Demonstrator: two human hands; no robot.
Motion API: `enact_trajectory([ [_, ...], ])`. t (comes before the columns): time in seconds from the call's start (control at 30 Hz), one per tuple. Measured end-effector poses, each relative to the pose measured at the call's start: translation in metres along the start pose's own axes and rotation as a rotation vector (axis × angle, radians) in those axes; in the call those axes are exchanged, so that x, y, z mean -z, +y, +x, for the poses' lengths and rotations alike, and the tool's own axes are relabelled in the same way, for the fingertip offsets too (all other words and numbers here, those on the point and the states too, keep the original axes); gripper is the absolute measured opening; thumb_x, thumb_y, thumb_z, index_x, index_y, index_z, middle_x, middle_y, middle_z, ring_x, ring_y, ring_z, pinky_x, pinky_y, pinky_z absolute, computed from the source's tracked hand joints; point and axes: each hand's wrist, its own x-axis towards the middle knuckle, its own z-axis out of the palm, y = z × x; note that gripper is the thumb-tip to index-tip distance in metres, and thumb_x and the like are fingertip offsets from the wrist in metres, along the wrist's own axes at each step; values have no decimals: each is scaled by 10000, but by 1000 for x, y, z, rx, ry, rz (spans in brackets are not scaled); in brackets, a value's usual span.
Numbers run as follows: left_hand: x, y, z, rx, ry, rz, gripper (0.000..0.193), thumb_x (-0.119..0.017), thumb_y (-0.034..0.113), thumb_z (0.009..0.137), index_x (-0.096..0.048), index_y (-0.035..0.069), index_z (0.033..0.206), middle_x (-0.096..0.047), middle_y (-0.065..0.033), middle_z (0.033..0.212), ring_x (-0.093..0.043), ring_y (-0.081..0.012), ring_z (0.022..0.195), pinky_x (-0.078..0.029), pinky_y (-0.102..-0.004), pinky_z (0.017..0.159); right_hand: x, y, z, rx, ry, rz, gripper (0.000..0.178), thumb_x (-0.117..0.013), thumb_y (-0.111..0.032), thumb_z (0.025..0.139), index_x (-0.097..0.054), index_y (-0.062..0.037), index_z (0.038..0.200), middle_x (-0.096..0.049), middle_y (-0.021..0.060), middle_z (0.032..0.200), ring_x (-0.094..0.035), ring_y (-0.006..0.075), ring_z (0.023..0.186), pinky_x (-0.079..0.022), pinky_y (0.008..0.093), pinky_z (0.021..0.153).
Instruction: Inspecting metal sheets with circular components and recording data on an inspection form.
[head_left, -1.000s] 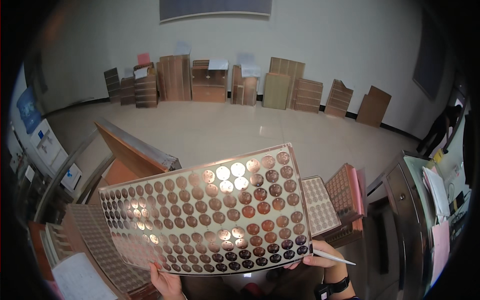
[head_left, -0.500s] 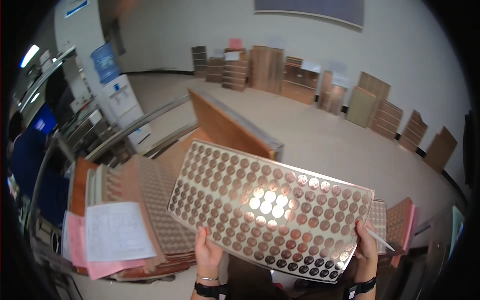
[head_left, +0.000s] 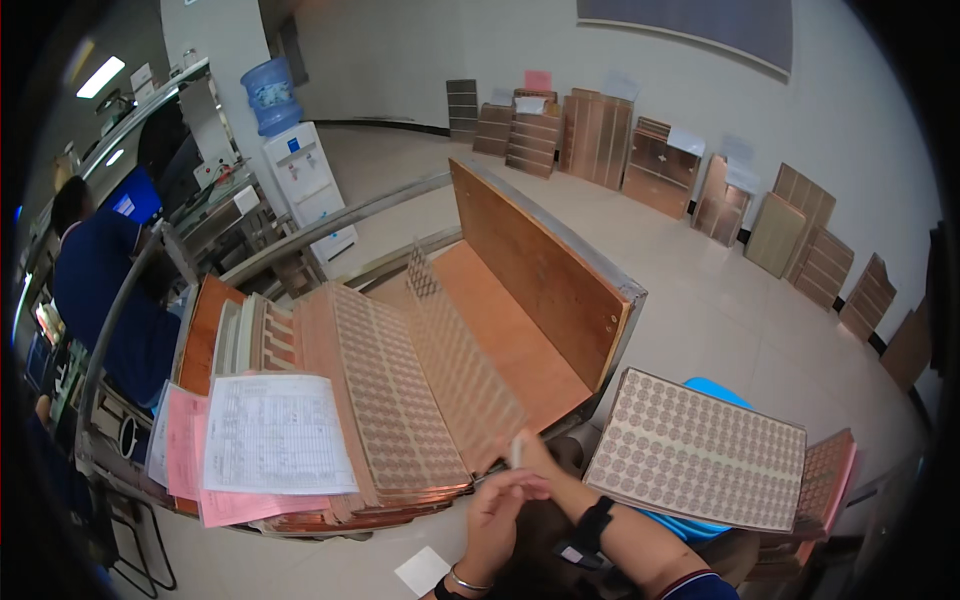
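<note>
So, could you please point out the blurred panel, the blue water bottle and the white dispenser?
Blurred panel (head_left: 460, 355), head view: middle of its face.
Blue water bottle (head_left: 270, 96), head view: its side.
White dispenser (head_left: 310, 188), head view: its front.

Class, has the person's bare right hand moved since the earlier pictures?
Yes, leftward: the bare right hand was right of the upright brown wooden board before; now it is left of that board's near end.

The panel (head_left: 462, 345) I held up in both hands is now down at the rack (head_left: 510, 315), tilted and blurred; my left hand (head_left: 495, 515) is off it, my right hand (head_left: 538, 462) by its near corner.
</note>
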Motion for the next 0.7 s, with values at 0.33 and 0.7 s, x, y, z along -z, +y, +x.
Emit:
enact_trajectory([
  [0.33,-9,1,-4,42,-373,-6,183,-453,65,949,-566,-28,1058,-632,-177,987,-617,-261,951,-469,-368,885,20,-27,-35,-18,-469,95,449,-596,-96,864,-474,-49,1293,-622,134,1107,-590,177,1050,-470,296,887],
  [0.7,-28,-22,22,303,-511,125,214,-468,110,950,-591,-39,1040,-642,-161,996,-617,-239,948,-479,-347,860,179,-47,-142,-73,596,-314,178,-566,-136,894,-624,-78,1052,-669,161,899,-665,286,827,-516,330,715],
])
